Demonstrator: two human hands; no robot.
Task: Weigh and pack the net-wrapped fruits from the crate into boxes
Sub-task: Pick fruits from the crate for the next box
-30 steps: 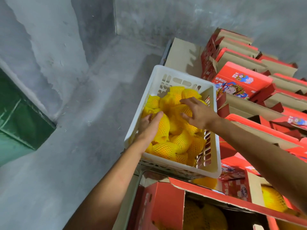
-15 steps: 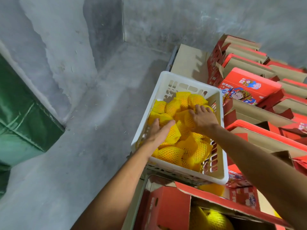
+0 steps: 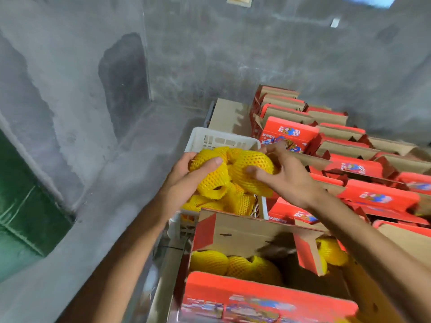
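A white plastic crate holds several fruits in yellow foam nets. Above it, my left hand grips one net-wrapped fruit. My right hand grips another net-wrapped fruit right beside it. Both fruits are lifted clear of the pile. In front of the crate stands an open red cardboard box with several wrapped fruits inside.
Rows of red and brown cardboard boxes fill the right side, some with flaps standing up. A grey concrete floor and wall lie to the left and behind. A green tarpaulin lies at the far left.
Both hands have closed on fruits in the crate and lifted them up out of the pile. The view has tilted up, bringing the open box near me into sight.
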